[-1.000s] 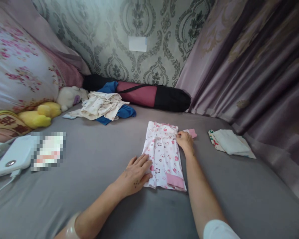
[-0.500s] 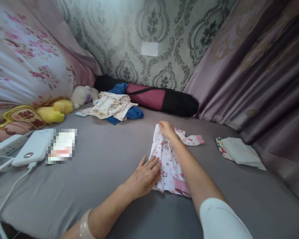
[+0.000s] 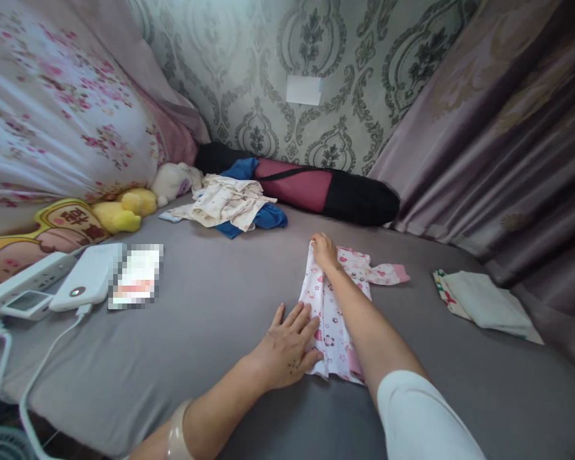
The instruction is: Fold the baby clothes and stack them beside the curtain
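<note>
A small white long-sleeved shirt (image 3: 334, 338) with pink flowers and hearts lies in front of me, one pink-cuffed sleeve stretched out to the right. My left hand (image 3: 290, 342) rests flat on its lower left edge, fingers spread. At the top left corner of the shirt, my right hand (image 3: 324, 251) has its fingers curled closed on the cloth. My right forearm crosses over the shirt and hides part of its middle and lower right side.
Crumpled cream and blue clothes (image 3: 230, 201) lie at the back, before a black and maroon long bag (image 3: 294, 185). Folded cloths (image 3: 489, 303) sit on the right. A power bank (image 3: 89, 281), a power strip (image 3: 36, 278) and plush toys (image 3: 119, 211) are on the left.
My view has turned slightly left, so everything sits further right. The shirt's upper right side shows flatter and wider. Both hands stay on its left edge.
</note>
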Action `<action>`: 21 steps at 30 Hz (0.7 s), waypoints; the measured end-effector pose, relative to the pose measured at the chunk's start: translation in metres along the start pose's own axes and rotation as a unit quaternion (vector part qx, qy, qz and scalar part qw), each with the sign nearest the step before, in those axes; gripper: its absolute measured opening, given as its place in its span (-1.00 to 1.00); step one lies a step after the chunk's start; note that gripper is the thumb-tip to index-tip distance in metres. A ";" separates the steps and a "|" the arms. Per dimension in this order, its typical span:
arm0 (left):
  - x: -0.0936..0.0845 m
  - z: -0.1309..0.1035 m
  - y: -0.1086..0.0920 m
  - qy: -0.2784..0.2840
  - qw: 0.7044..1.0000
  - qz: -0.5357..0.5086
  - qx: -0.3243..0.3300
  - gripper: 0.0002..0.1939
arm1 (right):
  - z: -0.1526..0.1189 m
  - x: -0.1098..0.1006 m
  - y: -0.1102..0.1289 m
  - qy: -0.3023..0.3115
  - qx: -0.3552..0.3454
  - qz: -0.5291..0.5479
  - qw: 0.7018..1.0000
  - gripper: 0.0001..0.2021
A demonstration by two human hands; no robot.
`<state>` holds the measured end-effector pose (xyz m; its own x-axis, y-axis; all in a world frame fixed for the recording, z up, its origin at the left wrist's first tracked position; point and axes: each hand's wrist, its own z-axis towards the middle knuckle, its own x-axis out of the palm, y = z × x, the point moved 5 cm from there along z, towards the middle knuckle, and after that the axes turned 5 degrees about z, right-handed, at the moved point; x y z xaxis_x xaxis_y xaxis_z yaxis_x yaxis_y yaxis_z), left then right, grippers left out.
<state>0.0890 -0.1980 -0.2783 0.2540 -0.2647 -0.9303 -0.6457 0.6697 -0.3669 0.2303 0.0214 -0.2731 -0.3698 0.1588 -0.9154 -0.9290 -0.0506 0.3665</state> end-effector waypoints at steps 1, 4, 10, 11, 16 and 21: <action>-0.002 0.001 -0.001 -0.005 1.000 -0.005 0.002 -0.38 | -0.002 -0.002 0.001 0.005 -0.002 0.000 1.000 -0.65; -0.013 0.004 0.001 -0.038 0.998 -0.050 -0.023 -0.49 | -0.012 -0.011 0.010 -0.007 -0.013 0.002 1.000 -0.56; -0.037 0.003 0.030 -0.223 0.950 -0.143 -0.165 -0.63 | -0.047 0.004 0.031 -0.004 -0.089 -0.038 0.995 -0.39; -0.038 0.003 0.034 -0.238 0.943 -0.150 -0.176 -0.64 | -0.050 0.012 0.029 0.023 -0.074 -0.045 0.996 -0.37; -0.031 0.001 0.043 -0.216 0.933 -0.188 -0.219 -0.65 | -0.045 0.027 0.018 0.104 -0.022 -0.048 0.993 -0.33; -0.036 0.000 0.044 -0.199 0.927 -0.198 -0.248 -0.63 | -0.055 0.003 0.025 0.145 -0.003 0.002 0.989 -0.31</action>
<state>0.0515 -0.1588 -0.2616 0.7238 -0.0784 -0.6855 -0.6718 0.1465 -0.7261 0.2052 -0.0338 -0.2764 -0.3612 -0.1309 -0.9233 -0.9270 -0.0569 0.3707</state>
